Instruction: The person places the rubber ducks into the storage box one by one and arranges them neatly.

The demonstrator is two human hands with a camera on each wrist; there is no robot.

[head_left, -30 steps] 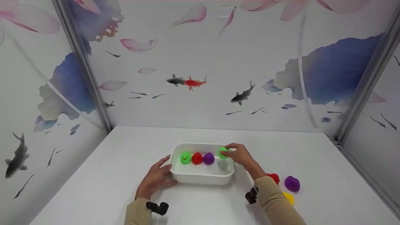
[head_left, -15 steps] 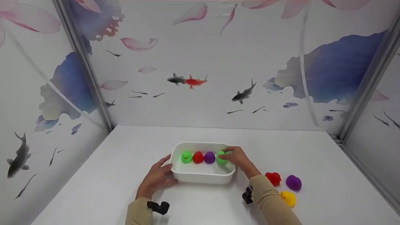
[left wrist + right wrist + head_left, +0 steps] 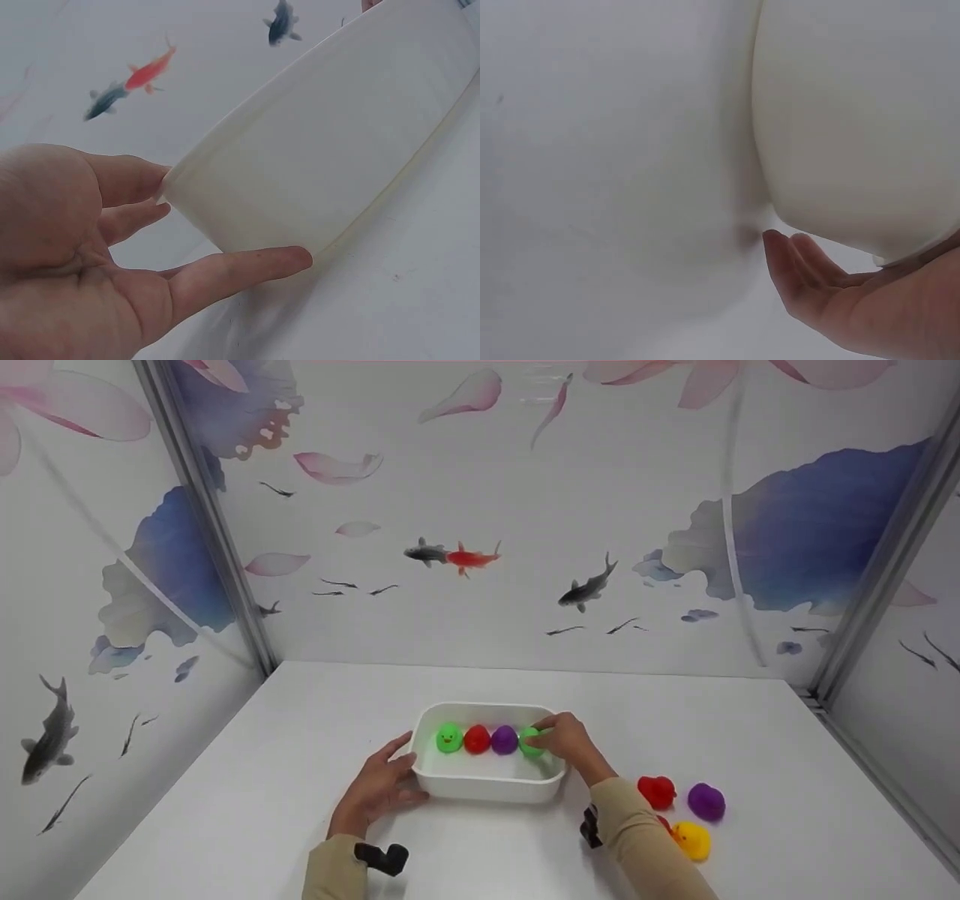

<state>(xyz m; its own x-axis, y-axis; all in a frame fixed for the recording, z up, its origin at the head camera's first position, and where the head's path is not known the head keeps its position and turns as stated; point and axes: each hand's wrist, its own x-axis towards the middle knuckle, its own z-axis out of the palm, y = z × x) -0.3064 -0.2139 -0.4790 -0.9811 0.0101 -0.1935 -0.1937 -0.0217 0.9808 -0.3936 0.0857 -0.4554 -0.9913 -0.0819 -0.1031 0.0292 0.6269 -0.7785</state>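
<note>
A white plastic tub (image 3: 487, 790) stands on the table with a row of rubber ducks in it. From left to right sit a green duck (image 3: 449, 738) with its face showing, a red duck (image 3: 477, 739) and a purple duck (image 3: 505, 740). At the right end my right hand (image 3: 571, 741) pinches a second green duck (image 3: 531, 748), partly covered by the fingers. In the right wrist view, other fingers (image 3: 802, 277) curl outside the tub's end. My left hand (image 3: 380, 786) touches the tub's left end, its straight thumb (image 3: 240, 274) along the wall and fingertips at the rim.
Right of the tub, beside the right sleeve (image 3: 637, 817), lie a red duck (image 3: 657, 793), a purple duck (image 3: 706, 802) and a yellow duck (image 3: 692, 841). Another red piece (image 3: 664, 824) peeks out by the sleeve. Printed wall panels (image 3: 480, 645) enclose the table.
My right hand has lowered the second green duck into the tub, beside the purple one. The sleeve moved left, uncovering more of the ducks on the table. My left hand stays at the tub.
</note>
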